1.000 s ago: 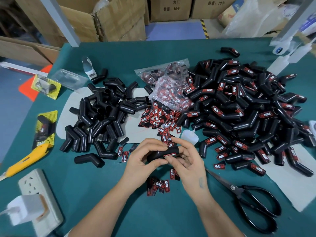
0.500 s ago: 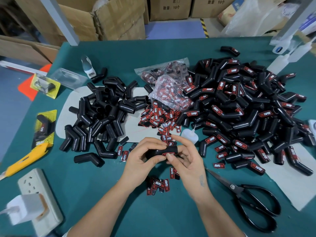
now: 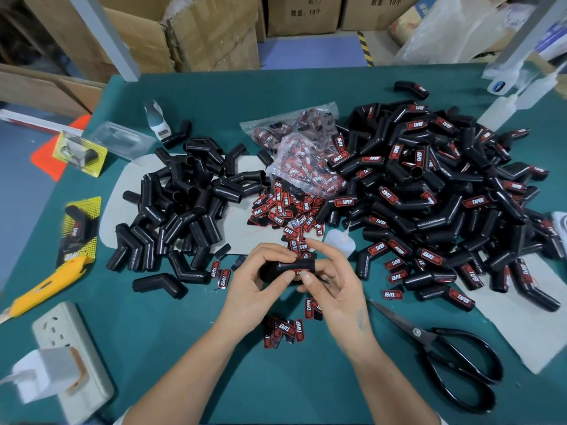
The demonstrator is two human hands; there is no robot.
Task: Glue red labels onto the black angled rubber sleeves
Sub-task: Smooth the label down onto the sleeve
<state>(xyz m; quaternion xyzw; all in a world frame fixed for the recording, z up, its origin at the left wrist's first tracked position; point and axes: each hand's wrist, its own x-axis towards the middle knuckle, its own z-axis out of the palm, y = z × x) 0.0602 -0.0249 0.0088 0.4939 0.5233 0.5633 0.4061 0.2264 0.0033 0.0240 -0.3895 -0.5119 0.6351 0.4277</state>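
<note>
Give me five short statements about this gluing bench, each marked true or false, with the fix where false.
1. Both hands hold one black angled rubber sleeve. True.
2. The black-handled scissors lie left of the hands. False: they lie to the right.
3. The pile of labelled sleeves is on the right, the pile of bare sleeves on the left. True.
4. The yellow utility knife is in the right hand. False: it lies on the table, far left.
5. The left hand rests flat on the table. False: it grips the sleeve.

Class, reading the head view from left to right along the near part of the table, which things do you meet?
Power strip → left hand → held sleeve → right hand → scissors.
</note>
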